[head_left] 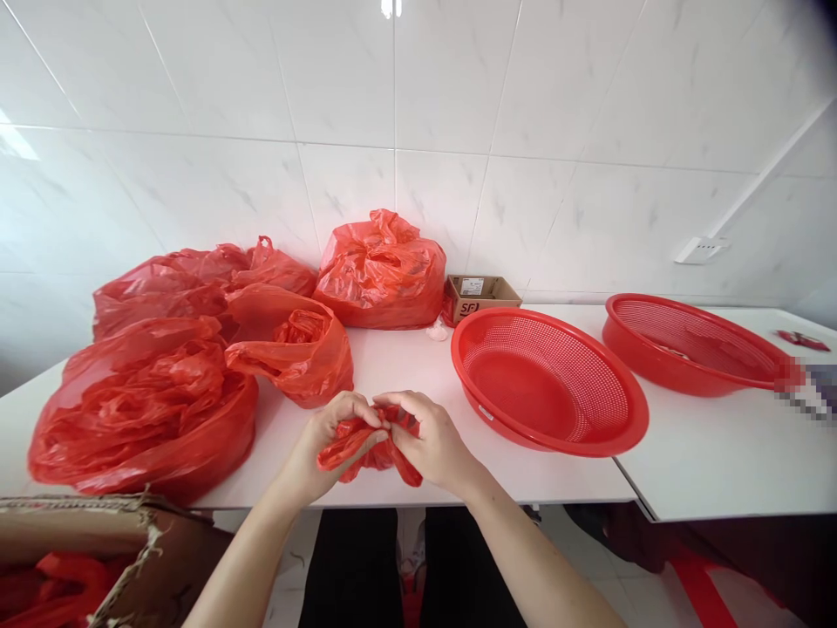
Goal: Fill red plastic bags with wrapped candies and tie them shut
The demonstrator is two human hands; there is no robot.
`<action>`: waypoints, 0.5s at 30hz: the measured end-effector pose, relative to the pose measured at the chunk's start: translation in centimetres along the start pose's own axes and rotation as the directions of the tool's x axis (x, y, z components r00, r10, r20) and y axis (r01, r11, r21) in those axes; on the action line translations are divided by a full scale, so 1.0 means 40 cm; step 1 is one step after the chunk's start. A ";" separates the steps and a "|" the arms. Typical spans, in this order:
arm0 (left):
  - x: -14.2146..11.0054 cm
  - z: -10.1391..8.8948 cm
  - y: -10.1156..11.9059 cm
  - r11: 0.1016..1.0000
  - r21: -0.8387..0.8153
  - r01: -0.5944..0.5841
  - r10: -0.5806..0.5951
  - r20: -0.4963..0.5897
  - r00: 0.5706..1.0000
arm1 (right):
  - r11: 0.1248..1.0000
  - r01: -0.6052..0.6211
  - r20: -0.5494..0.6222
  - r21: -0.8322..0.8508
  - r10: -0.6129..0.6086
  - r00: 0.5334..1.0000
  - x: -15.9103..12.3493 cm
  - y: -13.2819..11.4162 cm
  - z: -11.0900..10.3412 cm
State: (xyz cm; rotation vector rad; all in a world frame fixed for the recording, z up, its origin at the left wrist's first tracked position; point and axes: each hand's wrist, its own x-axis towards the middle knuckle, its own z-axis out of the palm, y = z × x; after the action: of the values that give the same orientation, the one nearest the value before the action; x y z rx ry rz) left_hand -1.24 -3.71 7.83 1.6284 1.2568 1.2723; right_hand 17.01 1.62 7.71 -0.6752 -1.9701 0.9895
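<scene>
Over the front edge of the white table (405, 366), my left hand (327, 440) and my right hand (428, 440) both pinch a small crumpled red plastic bag (366, 449). The fingers of each hand are closed on its upper folds, and the bag hangs bunched between the palms. An open red bag (297, 344) lies just behind my left hand. A round red perforated basket (549, 379) sits on the table to the right of my right hand.
Big stuffed red bags lie at the left (144, 410), back left (196, 279) and back centre (383, 270). A small cardboard box (480, 295) stands by the tiled wall. A second red basket (693, 344) rests on the adjoining table. A torn carton (98, 549) with red bags stands lower left.
</scene>
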 end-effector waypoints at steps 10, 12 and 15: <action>0.002 0.068 -0.060 0.973 0.125 -0.194 0.224 -0.316 0.922 | 0.999 0.044 -0.159 -0.025 -0.048 0.986 -0.032 0.019 0.077; -0.002 0.084 -0.066 0.952 0.211 -0.224 0.291 -0.383 0.877 | 0.985 0.092 -0.191 -0.144 -0.118 0.975 -0.046 0.012 0.091; -0.012 0.091 -0.063 0.948 0.212 -0.237 0.309 -0.435 0.846 | 0.997 0.049 -0.121 0.052 -0.042 0.992 -0.059 -0.004 0.085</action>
State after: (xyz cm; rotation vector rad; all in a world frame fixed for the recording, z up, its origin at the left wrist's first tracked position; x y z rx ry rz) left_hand 1.57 -3.34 4.40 1.7145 1.4646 1.8716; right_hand 15.38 -1.56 5.61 -0.6418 -1.8399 0.9500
